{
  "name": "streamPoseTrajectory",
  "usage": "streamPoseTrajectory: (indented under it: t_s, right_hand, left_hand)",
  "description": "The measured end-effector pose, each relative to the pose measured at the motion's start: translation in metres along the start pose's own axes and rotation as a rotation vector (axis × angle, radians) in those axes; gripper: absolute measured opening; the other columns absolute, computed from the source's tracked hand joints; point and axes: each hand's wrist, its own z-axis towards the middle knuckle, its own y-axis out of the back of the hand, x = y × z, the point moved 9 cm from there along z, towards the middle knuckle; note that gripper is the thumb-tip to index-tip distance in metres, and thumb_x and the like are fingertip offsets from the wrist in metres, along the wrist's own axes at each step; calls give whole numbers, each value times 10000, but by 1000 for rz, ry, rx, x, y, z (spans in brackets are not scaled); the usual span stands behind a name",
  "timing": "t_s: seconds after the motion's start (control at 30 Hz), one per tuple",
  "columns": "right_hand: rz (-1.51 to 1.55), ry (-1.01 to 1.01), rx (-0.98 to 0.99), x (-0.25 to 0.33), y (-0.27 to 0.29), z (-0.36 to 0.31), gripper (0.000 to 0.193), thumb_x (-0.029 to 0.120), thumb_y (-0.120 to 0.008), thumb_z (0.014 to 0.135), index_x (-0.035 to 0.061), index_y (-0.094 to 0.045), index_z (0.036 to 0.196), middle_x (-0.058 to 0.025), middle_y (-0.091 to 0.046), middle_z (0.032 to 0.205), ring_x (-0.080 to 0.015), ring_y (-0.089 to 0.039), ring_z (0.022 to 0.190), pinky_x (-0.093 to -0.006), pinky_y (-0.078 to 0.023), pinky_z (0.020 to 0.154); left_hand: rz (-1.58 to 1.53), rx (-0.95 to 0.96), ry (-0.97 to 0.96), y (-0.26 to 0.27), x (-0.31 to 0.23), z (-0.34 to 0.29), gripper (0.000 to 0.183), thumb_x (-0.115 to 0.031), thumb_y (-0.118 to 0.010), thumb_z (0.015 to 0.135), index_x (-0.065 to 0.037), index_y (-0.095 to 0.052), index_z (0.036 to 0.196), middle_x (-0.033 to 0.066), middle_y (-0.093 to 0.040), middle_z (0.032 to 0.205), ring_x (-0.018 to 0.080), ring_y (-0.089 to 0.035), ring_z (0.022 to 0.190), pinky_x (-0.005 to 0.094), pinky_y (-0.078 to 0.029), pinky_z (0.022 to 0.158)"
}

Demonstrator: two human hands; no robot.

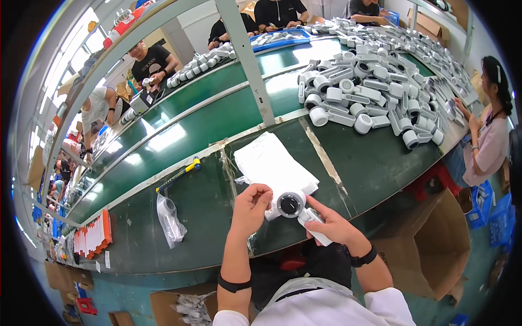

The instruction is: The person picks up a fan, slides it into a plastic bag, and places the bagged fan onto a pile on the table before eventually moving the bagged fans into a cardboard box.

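My right hand (333, 224) is wrapped round the pale grey handle of a white handheld device (291, 204). Its round head has a black dial-like face turned up towards me. To the left of that head, my left hand (252, 209) is closed in a pinch, with fingertips close to a white edge; what it pinches is hard to make out. Just beyond both hands, a stack of white plastic bags (273, 163) lies on the dark green table (206, 212). Farther left, a similar round-headed device in a clear bag (171, 220) lies on the tabletop.
A big pile of similar devices (375, 89) covers the far right. A yellow-and-black hammer (179, 174) and orange-and-white cartons (93, 234) are on the left. Open cardboard boxes (435, 250) stand below the table. A person (484, 130) sits at right; others work across the line.
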Motion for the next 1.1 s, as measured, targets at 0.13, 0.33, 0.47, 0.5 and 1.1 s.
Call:
streamPoseTrajectory:
  t_s: [0.13,0.33,0.47,0.5,1.1]
  right_hand:
    - [-70,39,-82,1,7,-7,785,110,-602,912,134,-142,1547,-71,-607,857,-114,-582,667,-265,-498,539]
    - [-157,115,81,1,7,-22,790,100,-613,908,134,-147,1546,-64,-632,863,-109,-579,657,-267,-497,596]
    - [-150,54,75,4,3,-23,829,158,-630,917,129,-92,1547,-69,-631,822,-102,-551,615,-256,-471,556]
    - [-77,3,30,0,5,-18,843,170,-627,922,132,-64,1549,-76,-629,803,-107,-549,592,-253,-467,535]
    - [-261,13,-264,-1,14,1,717,264,-628,930,115,-253,1523,-39,-606,779,-93,-545,578,-247,-465,521]
  left_hand:
    - [39,-13,-14,-2,2,1,84,-87,-619,928,-6,-619,953,0,-600,749,62,-533,676,214,-437,623]
    - [-9,4,-57,-12,2,4,97,-104,-608,936,-11,-613,962,7,-628,805,72,-559,723,221,-448,660]
    - [-27,20,-42,-19,1,2,76,-62,-587,940,8,-608,959,37,-651,827,88,-588,749,230,-473,673]
    - [-5,13,-56,-19,3,1,69,-55,-581,940,7,-608,954,37,-651,827,88,-588,749,230,-473,672]
    - [284,-72,-280,-21,-22,-14,89,-77,-624,916,-14,-602,976,41,-608,793,118,-561,739,252,-453,698]
